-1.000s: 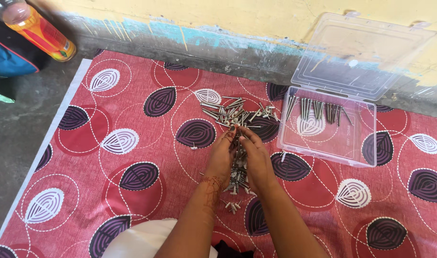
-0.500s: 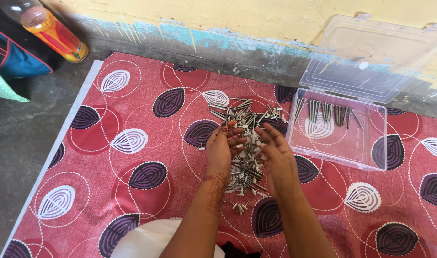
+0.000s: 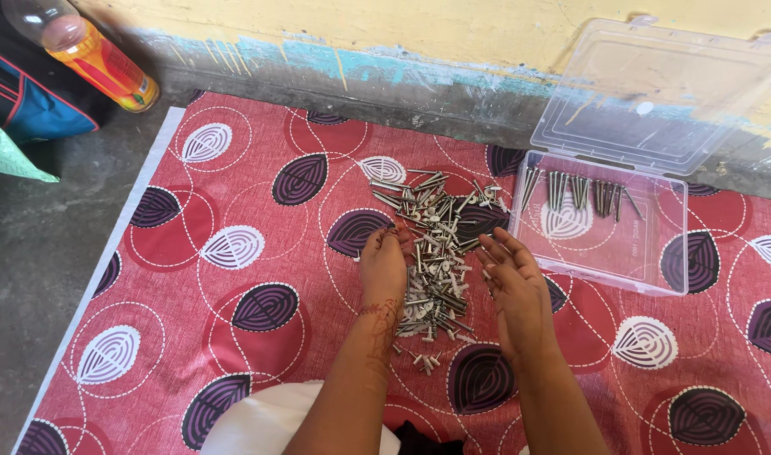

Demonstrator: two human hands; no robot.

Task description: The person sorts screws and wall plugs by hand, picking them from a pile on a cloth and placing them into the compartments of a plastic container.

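On the red cloth [image 3: 234,337], the screw pile [image 3: 436,253] lies between left hand [image 3: 384,265] and right hand [image 3: 514,282].

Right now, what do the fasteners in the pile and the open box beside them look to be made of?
The pile of fasteners between the left hand and right hand looks like bare grey metal, probably steel: dull silver shanks with small glints. The open box looks like clear, glossy hard plastic: the red patterned cloth shows through its floor.
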